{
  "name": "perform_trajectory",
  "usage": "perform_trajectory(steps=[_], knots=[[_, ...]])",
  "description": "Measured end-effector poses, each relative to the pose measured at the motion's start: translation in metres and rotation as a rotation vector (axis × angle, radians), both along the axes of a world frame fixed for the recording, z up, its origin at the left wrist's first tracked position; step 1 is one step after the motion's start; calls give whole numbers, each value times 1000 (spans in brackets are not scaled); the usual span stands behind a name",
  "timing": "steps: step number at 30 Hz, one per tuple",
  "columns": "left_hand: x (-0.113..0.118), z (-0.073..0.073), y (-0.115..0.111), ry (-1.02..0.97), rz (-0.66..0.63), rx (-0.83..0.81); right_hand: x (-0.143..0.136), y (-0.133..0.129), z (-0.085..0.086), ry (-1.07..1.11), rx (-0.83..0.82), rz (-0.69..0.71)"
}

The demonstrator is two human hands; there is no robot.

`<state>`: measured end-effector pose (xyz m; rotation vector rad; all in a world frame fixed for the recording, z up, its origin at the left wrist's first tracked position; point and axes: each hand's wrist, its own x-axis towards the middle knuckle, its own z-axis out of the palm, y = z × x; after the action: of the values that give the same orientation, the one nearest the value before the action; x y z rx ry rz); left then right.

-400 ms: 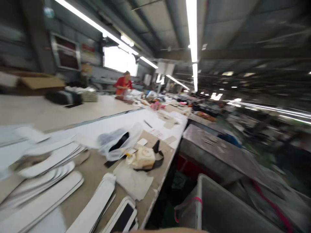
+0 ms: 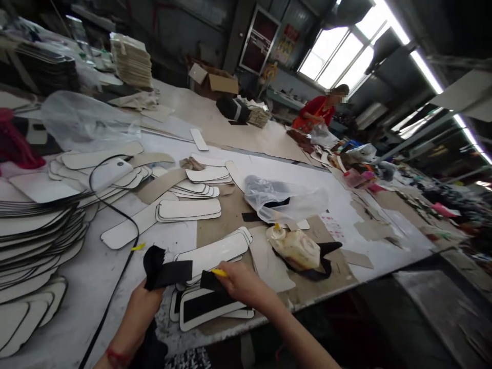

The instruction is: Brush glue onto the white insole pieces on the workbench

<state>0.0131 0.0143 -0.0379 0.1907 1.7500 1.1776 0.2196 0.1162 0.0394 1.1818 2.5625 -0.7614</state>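
Observation:
My left hand (image 2: 140, 310) grips a black fabric strip (image 2: 166, 270) and holds it up just above the table's near edge. My right hand (image 2: 240, 283) pinches a small yellow marker (image 2: 219, 272) over a white-edged black panel (image 2: 209, 307) lying on the table. More white rounded panels (image 2: 215, 251) lie stacked just behind my hands. A cream plastic glue bottle (image 2: 295, 248) lies on its side on a black piece to the right of my right hand.
Stacks of white panels (image 2: 34, 225) fill the left of the white table (image 2: 172, 238). A black cable (image 2: 115, 207) crosses it. A clear plastic bag (image 2: 286, 200) lies ahead. A person in red (image 2: 317, 113) works at the far end. The table edge drops off at right.
The view has swung left and down from the room's far side to the table in front of me. Both my hands have come into view, holding the strip and marker.

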Motion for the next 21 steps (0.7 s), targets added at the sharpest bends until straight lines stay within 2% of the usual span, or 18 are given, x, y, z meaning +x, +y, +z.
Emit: perform_trajectory(steps=[3, 8, 13, 21], knots=[[8, -11, 13, -151, 108, 49, -17, 14, -9, 10, -33, 36], [9, -15, 23, -285, 152, 20, -48, 33, -26, -36, -61, 140], [11, -15, 28, -270, 128, -38, -71, 45, -43, -113, -73, 155], [16, -10, 33, -160, 97, -130, -81, 51, -58, -130, -54, 174]])
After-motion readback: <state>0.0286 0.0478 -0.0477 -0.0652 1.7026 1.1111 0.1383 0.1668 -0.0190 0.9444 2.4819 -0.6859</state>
